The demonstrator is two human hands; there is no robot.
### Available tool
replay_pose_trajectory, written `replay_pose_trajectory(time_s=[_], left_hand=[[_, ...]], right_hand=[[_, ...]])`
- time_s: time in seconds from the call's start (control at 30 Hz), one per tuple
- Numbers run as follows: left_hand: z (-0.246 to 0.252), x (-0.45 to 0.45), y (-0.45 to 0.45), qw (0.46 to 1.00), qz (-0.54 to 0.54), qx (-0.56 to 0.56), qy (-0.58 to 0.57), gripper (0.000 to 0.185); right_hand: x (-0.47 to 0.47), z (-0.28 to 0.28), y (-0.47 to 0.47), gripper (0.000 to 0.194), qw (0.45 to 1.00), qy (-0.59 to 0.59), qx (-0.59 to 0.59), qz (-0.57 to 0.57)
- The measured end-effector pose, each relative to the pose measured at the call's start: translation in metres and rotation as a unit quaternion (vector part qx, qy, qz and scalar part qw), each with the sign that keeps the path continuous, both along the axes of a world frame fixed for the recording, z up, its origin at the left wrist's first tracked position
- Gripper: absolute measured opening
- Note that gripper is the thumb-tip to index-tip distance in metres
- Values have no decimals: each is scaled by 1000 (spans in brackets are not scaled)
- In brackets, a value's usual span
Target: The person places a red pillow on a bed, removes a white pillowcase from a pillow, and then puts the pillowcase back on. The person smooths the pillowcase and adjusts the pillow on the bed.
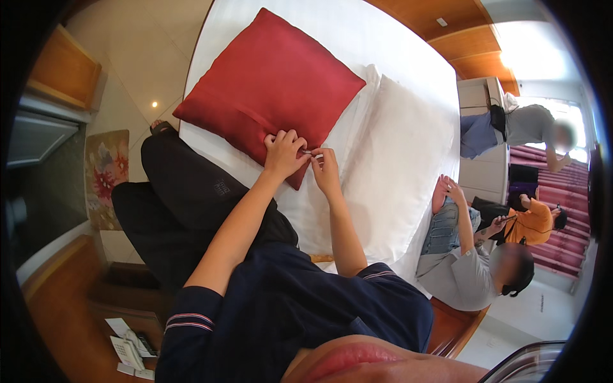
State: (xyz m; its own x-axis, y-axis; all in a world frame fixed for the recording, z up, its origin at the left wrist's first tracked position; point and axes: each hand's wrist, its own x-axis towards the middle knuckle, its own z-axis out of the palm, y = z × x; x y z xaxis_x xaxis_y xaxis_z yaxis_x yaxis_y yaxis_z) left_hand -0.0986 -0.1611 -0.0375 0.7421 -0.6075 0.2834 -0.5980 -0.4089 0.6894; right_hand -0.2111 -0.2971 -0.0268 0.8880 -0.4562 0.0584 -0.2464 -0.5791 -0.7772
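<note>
A red satin cushion lies on the white bed before me, one corner pointing towards my body. My left hand rests on the cushion near that corner, its fingers bunching the cloth. Between its thumb and forefinger and the fingertips of my right hand is a small, shiny, slender object, too small to name. My right hand pinches its near end just beside the cushion's edge. Both hands almost meet there.
White pillows lie right of the cushion on the white bed sheet. Several people are at the right, one seated by the bed. A floral mat covers tiles at left; a telephone sits lower left.
</note>
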Motion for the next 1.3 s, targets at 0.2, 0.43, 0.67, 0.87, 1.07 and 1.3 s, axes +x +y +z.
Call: replay_pose_trajectory(time_s=[0.2,0.43,0.67,0.87,1.07,1.3], left_hand=[[-15,-2,-6,996,42,34,-75,19],[-14,-8,4,983,3,14,-184,15],[-8,-4,8,981,32,60,-179,15],[-12,-1,1,978,29,52,-199,12],[30,10,15,986,54,-81,-132,18],[82,38,55,986,49,-122,-105,14]], right_hand=[[19,-10,9,21,999,-35,-16,0],[13,-11,17,19,997,-64,32,-43],[25,4,21,19,979,-56,-198,-3],[27,-5,9,16,988,-52,-142,-33],[44,53,27,16,996,-87,-11,-30],[83,80,70,12,980,-180,74,-45]])
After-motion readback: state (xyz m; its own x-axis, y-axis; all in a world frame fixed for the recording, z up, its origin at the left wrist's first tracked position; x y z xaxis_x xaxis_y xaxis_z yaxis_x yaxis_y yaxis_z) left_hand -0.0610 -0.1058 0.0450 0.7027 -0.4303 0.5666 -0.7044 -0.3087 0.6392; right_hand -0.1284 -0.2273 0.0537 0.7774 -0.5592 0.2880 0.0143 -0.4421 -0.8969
